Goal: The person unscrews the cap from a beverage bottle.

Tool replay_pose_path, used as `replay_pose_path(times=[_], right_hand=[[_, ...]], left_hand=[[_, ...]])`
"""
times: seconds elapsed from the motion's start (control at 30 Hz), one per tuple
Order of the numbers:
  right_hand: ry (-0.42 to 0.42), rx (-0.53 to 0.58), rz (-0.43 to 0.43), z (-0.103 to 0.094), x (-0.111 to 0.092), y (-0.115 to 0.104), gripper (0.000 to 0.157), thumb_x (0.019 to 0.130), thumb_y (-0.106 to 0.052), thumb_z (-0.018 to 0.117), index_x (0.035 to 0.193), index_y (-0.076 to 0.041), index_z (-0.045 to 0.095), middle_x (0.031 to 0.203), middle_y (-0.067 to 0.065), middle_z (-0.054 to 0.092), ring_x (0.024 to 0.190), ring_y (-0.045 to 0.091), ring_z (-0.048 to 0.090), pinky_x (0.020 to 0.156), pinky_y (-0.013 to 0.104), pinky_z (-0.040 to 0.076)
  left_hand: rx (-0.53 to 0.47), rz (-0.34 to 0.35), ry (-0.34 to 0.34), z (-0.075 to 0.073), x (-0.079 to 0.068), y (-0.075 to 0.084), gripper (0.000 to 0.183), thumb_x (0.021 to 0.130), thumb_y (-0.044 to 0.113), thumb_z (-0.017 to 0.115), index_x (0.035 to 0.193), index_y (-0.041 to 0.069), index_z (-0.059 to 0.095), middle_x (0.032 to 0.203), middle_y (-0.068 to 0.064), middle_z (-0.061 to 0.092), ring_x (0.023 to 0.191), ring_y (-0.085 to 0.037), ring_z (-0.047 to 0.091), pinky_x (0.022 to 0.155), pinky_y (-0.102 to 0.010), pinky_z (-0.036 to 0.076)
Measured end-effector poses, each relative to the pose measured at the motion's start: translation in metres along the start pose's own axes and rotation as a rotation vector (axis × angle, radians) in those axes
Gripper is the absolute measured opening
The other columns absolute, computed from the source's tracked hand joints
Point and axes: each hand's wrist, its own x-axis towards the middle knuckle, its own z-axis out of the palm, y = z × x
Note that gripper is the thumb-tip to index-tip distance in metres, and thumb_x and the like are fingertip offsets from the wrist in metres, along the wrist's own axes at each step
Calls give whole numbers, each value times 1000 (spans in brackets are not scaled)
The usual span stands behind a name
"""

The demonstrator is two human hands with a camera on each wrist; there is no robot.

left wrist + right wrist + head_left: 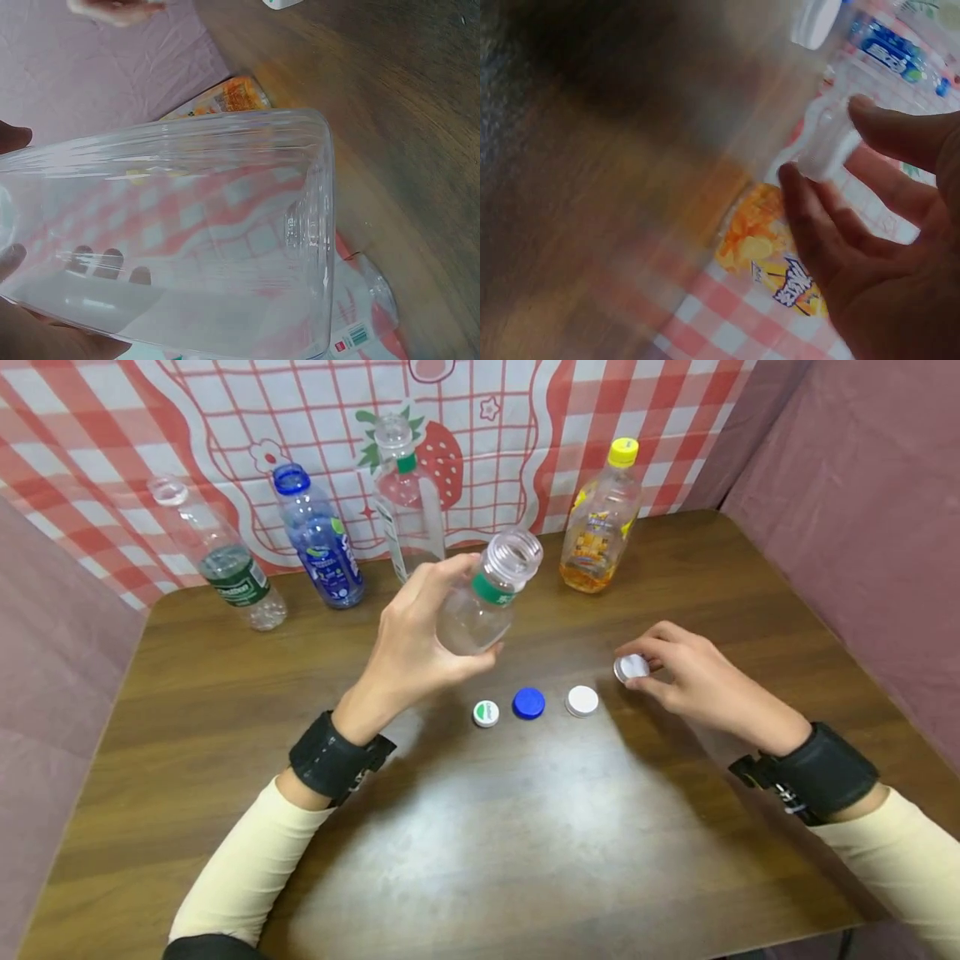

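My left hand grips a clear plastic bottle with a green neck band, its uncapped mouth tilted toward the right. In the left wrist view the transparent body of this bottle fills much of the picture, fingertips showing through it. A white bottle cap is pinched between the thumb and fingers of my right hand, just above the table; the right wrist view shows the same cap. To its left lie a white cap, a blue cap and a small white-and-green cap in a row.
Along the back stand an uncapped green-labelled bottle, an uncapped blue bottle, a clear uncapped bottle and a yellow-capped bottle with some orange liquid. A checkered cloth hangs behind the wooden table.
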Motion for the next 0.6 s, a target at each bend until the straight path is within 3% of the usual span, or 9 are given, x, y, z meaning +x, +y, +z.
replay_pose_path(times=[0.07,0.23,0.6], right_hand=[[-75,-16,16,3,1,1,33,86,-6,81,117,-8,74,106,9,67,90,22,67,76,42,55],[-203,-38,70,9,3,2,30,88,-12,80,118,-13,73,105,7,65,86,19,61,73,40,51],[-290,-59,79,6,0,-2,33,88,-19,82,118,-14,71,105,5,65,88,20,63,74,43,53]], left_hand=[[3,-7,2,-1,-1,0,85,68,32,93,142,16,53,124,-9,67,116,-20,62,96,-38,56],[5,-24,7,-4,-1,0,85,68,32,93,141,16,53,126,-9,66,117,-20,62,97,-39,55],[1,-40,11,-3,2,-4,85,70,32,93,142,14,52,133,-11,65,120,-22,62,101,-40,54]])
